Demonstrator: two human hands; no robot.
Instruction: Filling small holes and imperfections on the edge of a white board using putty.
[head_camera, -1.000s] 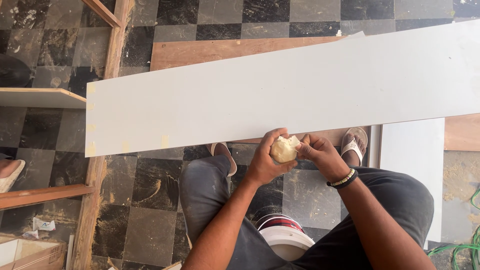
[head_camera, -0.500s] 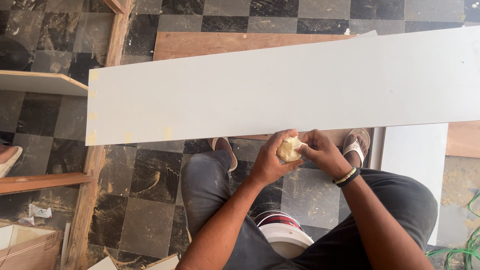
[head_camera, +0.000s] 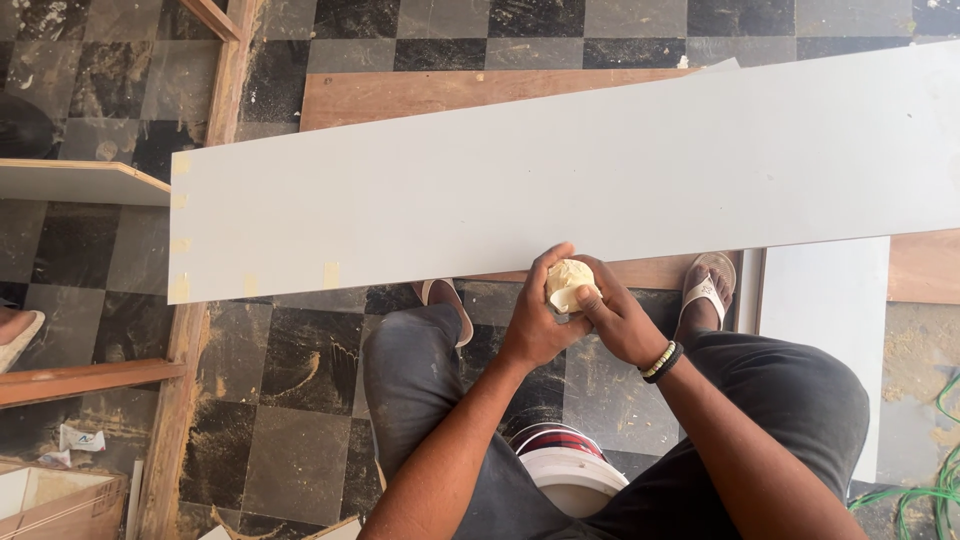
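Note:
A long white board (head_camera: 560, 190) lies flat across the view, its near edge just above my knees. Right at that near edge, my left hand (head_camera: 535, 320) and my right hand (head_camera: 620, 320) are closed together around a cream-coloured lump of putty (head_camera: 567, 283). The fingers of both hands press into the lump from either side. A beaded bracelet (head_camera: 661, 360) sits on my right wrist. Small yellowish patches (head_camera: 331, 273) show along the board's left end and near edge.
A brown wooden board (head_camera: 400, 95) lies under the white one. A white and red bucket (head_camera: 565, 465) stands between my legs. Wooden frame rails (head_camera: 190, 340) run at the left, a white panel (head_camera: 830, 310) at the right, green cord (head_camera: 930, 480) in the corner.
The view has shifted slightly. My hands stay together on the putty lump at the board's near edge, kneading it with small finger movements.

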